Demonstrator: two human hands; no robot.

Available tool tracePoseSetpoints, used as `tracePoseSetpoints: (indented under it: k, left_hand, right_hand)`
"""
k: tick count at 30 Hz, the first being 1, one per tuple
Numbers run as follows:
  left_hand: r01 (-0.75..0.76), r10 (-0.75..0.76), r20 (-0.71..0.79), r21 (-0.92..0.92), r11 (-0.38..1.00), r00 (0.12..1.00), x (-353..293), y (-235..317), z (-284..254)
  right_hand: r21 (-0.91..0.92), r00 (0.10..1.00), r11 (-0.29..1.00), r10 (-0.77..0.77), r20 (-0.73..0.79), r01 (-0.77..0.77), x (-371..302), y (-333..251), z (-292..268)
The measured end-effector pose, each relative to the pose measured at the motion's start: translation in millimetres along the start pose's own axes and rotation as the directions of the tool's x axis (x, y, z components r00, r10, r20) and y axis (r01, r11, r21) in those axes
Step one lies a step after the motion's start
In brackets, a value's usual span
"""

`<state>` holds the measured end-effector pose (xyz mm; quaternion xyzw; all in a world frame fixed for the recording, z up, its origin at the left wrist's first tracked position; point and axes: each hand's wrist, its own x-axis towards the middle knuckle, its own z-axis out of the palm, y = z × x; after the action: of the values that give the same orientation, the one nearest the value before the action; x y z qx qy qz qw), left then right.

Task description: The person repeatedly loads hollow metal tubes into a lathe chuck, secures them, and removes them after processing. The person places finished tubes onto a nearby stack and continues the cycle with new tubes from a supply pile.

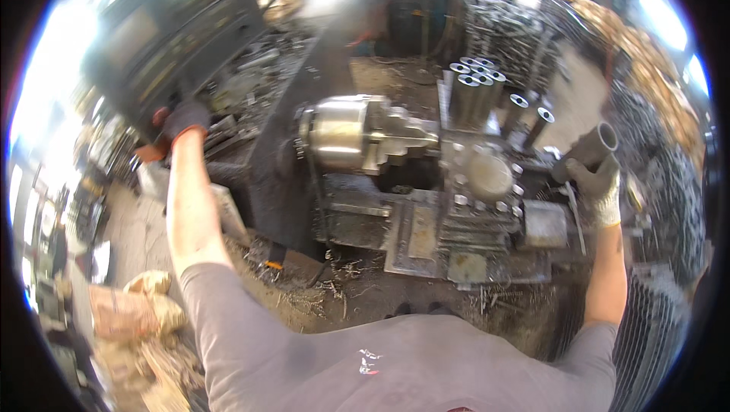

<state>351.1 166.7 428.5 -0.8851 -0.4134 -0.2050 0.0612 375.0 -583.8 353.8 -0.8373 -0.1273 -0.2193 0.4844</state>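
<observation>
My left hand (188,117), in a dark glove, is curled at the lathe's headstock (171,39) beside a red knob (160,116); its fingers are partly hidden. Off to the right, my gloved right hand (599,182) is closed round a grey metal tube (595,146), its open end tilted up and away. Between my arms sits the lathe chuck (342,135) with stepped jaws (399,136); the jaws look slightly blurred. A square tool post (488,177) with several bolts stands just right of the chuck, nearer to my right hand.
Several tubes (470,100) stand upright in a cluster behind the tool post, with two more (541,124) apart from them. Metal shavings (327,290) litter the floor by the machine. Sacks (129,313) lie at the lower left; heaped metal scrap (498,28) fills the back right.
</observation>
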Motion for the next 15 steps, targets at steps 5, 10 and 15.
tracePoseSetpoints:
  k: [5,10,15]
  left_hand:
    - [-0.369,0.199,-0.595,-0.177,0.913,0.779,-102.9,23.1,-16.6]
    - [-0.442,0.277,-0.355,-0.806,0.394,0.893,-357.2,22.6,60.9]
    - [0.199,0.061,0.792,-0.227,0.953,0.607,-601.0,-53.1,194.5]
  right_hand:
    - [0.147,0.956,0.986,-0.117,0.271,0.079,-87.5,-24.1,-30.8]
    - [0.392,0.794,0.913,-0.319,0.517,0.113,-150.1,2.2,-0.1]
    - [0.287,0.659,0.958,-0.224,0.718,0.013,-185.1,31.6,40.9]
